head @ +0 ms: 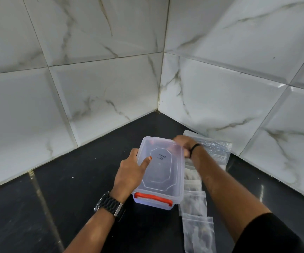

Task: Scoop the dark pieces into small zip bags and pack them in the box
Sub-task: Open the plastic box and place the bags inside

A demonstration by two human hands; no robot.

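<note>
There is one view only, from a camera worn on the person's head, wide-angled, looking forward and down into a tiled corner. It sits close above the dark counter [59, 189], with the box [161, 172] near the middle and both forearms reaching in from below.

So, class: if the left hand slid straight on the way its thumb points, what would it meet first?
Probably the right hand at the box's far corner; the left hand already lies on the lid. Depth is unclear.
</note>
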